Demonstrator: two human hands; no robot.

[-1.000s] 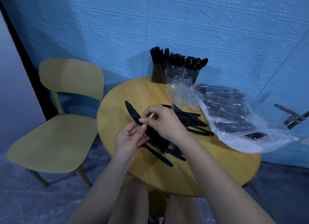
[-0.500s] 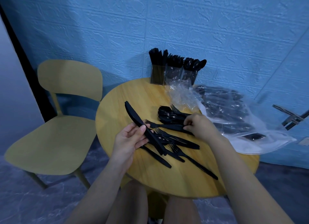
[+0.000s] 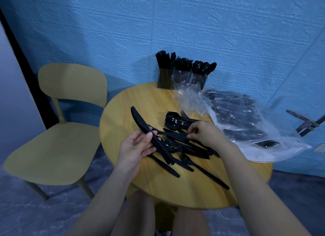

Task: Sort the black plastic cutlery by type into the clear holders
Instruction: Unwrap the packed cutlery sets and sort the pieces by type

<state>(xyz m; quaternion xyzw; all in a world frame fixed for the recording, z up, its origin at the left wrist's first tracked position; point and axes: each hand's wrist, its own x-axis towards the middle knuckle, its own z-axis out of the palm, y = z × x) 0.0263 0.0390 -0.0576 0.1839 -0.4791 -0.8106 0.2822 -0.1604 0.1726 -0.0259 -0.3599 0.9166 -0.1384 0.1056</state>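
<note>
Three clear holders; left hand holds perhaps four knives.

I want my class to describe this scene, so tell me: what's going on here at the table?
A person is sorting black plastic cutlery at a round table. The left hand holds a stack of knives, while the right hand picks a piece from the loose pile. Three clear holders at the back already hold knives, forks and spoons. A plastic bag with more cutlery lies to the right.
</note>
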